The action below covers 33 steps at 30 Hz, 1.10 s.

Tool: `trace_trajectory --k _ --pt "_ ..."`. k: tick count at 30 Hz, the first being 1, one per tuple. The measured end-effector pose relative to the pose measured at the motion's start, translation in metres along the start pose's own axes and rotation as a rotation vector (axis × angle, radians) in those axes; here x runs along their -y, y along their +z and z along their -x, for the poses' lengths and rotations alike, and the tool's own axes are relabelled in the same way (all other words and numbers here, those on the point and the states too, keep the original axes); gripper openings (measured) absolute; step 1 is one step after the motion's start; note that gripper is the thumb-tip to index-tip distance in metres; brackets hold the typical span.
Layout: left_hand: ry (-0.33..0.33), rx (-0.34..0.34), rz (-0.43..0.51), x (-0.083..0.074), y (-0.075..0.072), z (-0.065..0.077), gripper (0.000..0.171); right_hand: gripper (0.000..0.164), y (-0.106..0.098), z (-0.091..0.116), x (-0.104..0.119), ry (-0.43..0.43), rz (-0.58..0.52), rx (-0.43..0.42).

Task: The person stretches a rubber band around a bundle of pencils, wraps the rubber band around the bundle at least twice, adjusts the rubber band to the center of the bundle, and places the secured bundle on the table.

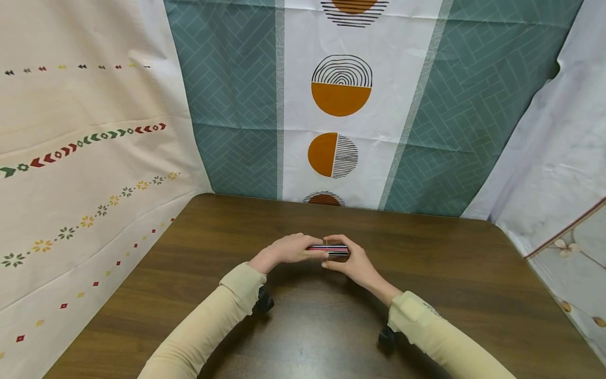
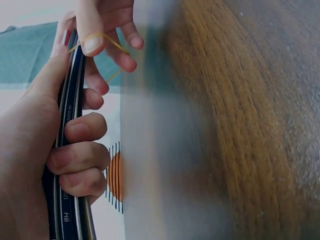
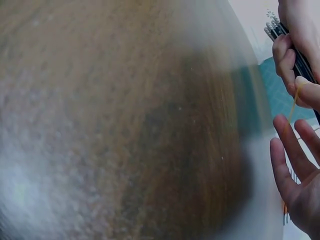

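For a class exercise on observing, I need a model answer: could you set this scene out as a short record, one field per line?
pencils: a bundle; one is marked HB
left hand: fingers curled round the pencils
band: thin, yellow, stretched; whether it rings the pencils is unclear
right hand: fingers spread, the band across them
table: brown, wood-grained, below both hands
cloth: teal and white with orange shapes, behind the table
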<state>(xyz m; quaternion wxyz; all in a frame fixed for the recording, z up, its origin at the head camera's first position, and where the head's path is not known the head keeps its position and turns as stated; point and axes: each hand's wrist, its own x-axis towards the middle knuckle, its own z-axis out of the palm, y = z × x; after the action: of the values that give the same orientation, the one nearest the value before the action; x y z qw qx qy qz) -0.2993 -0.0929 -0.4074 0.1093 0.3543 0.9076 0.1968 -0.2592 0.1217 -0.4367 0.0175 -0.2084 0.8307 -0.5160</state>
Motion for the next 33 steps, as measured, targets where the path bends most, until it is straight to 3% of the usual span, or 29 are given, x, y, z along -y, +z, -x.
trace_trajectory --k 3,8,14,18,25,30,33 --pt "-0.005 -0.001 -0.001 0.0 0.0 0.001 0.033 0.062 0.004 -0.004 -0.011 -0.001 0.02 -0.019" --pt "0.002 -0.027 -0.027 0.001 0.0 0.0 0.032 0.056 0.007 -0.005 -0.011 0.013 0.009 -0.048" --pt "0.027 -0.056 -0.068 0.003 -0.002 0.0 0.034 0.049 0.007 -0.004 -0.011 0.11 -0.179 -0.072" --pt "0.015 -0.092 -0.056 0.006 -0.005 -0.001 0.037 0.036 0.006 -0.002 -0.014 0.126 -0.256 -0.062" --pt "-0.042 -0.135 -0.042 0.007 -0.012 -0.001 0.039 0.021 0.003 0.006 -0.015 0.029 -0.178 -0.037" --pt "-0.071 -0.134 -0.014 0.009 -0.013 -0.003 0.044 0.009 0.003 0.009 -0.011 -0.136 -0.067 -0.1" --pt "-0.069 -0.142 -0.005 0.008 -0.013 -0.004 0.046 0.007 0.006 0.012 0.0 -0.176 -0.009 -0.145"
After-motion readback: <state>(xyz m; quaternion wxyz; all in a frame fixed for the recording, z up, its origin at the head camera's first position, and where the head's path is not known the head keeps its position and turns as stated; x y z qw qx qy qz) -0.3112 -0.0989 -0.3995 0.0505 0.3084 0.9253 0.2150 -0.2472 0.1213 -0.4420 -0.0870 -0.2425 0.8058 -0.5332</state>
